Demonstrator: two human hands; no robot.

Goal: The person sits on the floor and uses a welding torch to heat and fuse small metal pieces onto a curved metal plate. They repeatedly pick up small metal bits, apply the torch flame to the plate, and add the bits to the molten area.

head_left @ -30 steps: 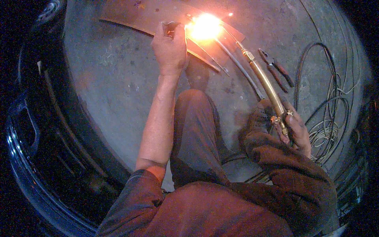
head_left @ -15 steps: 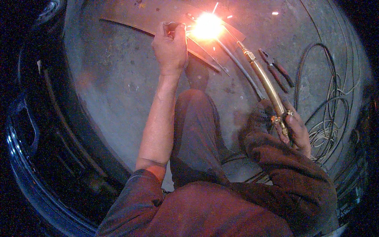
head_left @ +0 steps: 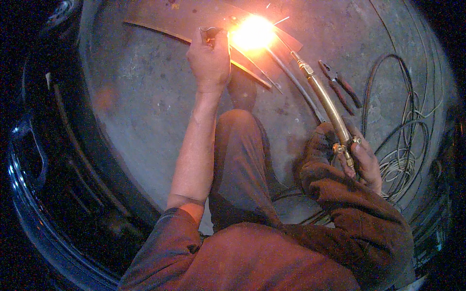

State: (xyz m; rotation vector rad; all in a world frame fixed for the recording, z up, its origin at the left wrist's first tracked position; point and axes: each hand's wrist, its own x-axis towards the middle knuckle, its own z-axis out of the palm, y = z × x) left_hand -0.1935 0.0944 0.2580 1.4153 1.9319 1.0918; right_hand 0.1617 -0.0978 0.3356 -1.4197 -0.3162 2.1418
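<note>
Where the bright orange-white flame burns on the flat rusty metal plate, everything else is listed from it.

Item: my left hand, just left of the flame, fingers curled shut around a small dark metal piece touching the plate.

Item: long brass cutting torch, running from the flame down and right to my right hand, fingers wrapped tight about its valve end.

Item: thin steel rods, just below the flame.

Item: dark-handled pliers, right of the flame, on the grey concrete floor.

Item: coiled pale wire, far right and below.
</note>
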